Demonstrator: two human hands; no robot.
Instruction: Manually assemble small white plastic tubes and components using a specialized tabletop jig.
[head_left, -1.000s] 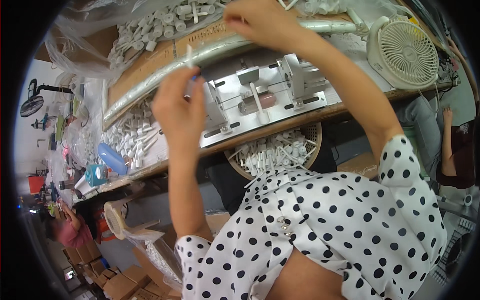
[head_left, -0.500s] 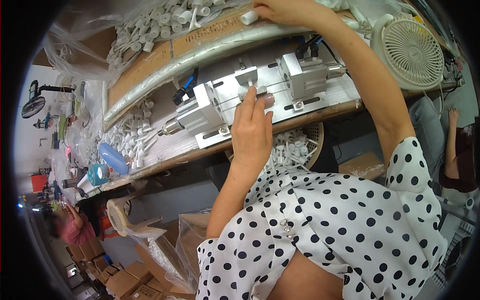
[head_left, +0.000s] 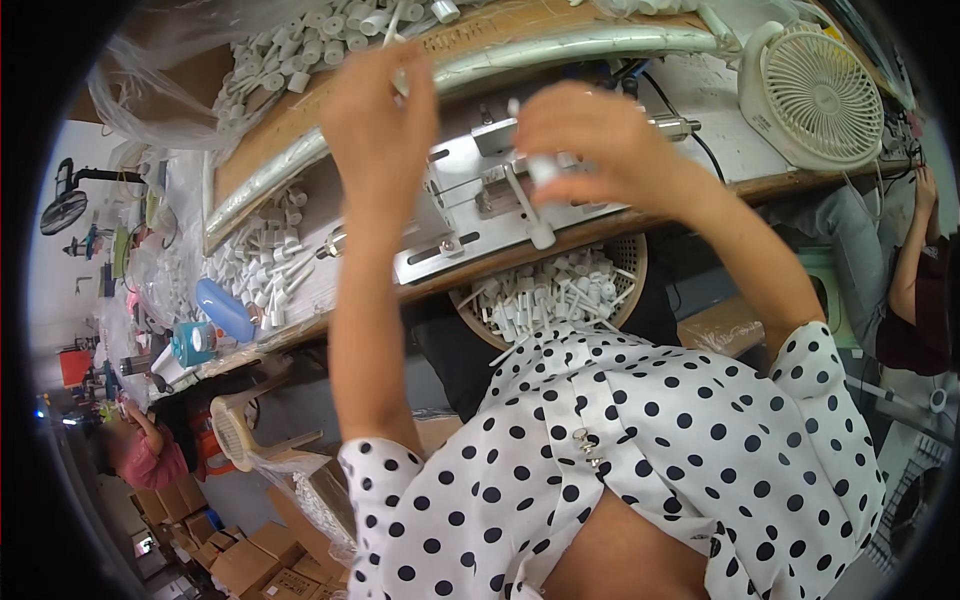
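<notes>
My right hand (head_left: 595, 140) is over the metal fixture (head_left: 470, 200), blurred, with a white plastic cap (head_left: 543, 170) between thumb and fingers. Just below it, a white stemmed piece (head_left: 530, 215) slants across the fixture's front, its capped end toward me; whether it rests there or is falling, I cannot tell. Up at the parts pile, my left hand (head_left: 380, 125) is curled and smeared by motion. Its fingertips are beside a white stem (head_left: 394, 25), and whether they grip it is unclear.
White caps (head_left: 320, 40) are heaped on the cardboard (head_left: 270, 170) behind the fixture. A round basket (head_left: 640, 285) of stemmed white pieces sits below the bench edge. More pieces (head_left: 265, 250), a blue case (head_left: 225, 310) and a fan (head_left: 815, 95) are on the bench. Another person (head_left: 915, 290) is at right.
My left hand has left the fixture for the pile. My right hand has come down from the pile to the fixture with a white cap. The stemmed piece now slants over the fixture's front.
</notes>
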